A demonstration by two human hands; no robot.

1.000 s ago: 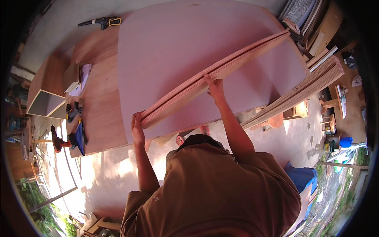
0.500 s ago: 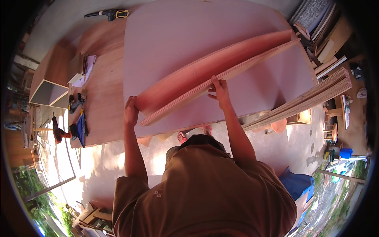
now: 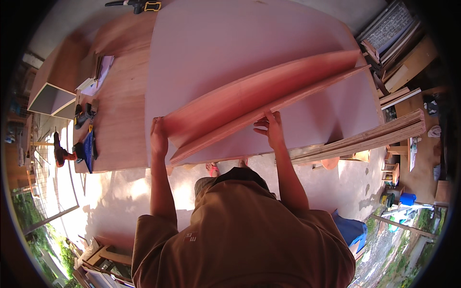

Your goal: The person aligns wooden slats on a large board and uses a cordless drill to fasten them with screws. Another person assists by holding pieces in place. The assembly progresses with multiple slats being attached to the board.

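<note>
A long plywood strip [image 3: 259, 89] stands tilted on edge on the large pale sheet [image 3: 206, 43]. Along its near side lies another long plywood strip [image 3: 312, 93], layered at the edge, so the two form a V-shaped trough. My left hand [image 3: 159, 137] is closed around the left end of the tilted strip, its thumb hidden. At mid-length, my right hand [image 3: 272, 129] grips the near edge of the lower strip with curled fingers. Part of that grip is hidden under the edge.
Several stacked strips [image 3: 384, 132] jut out at the right. On the left are an open wooden box [image 3: 53, 96], a red drill [image 3: 61, 150] and another power tool [image 3: 82, 115]. A black-and-yellow tool [image 3: 139, 6] lies at the far edge. Boards [image 3: 389, 29] lean at the far right.
The view has shifted slightly. The left end of the strips is nearer the sheet's front edge. My right fingertips have slipped lower on the near strip's edge; both hands keep their grip.
</note>
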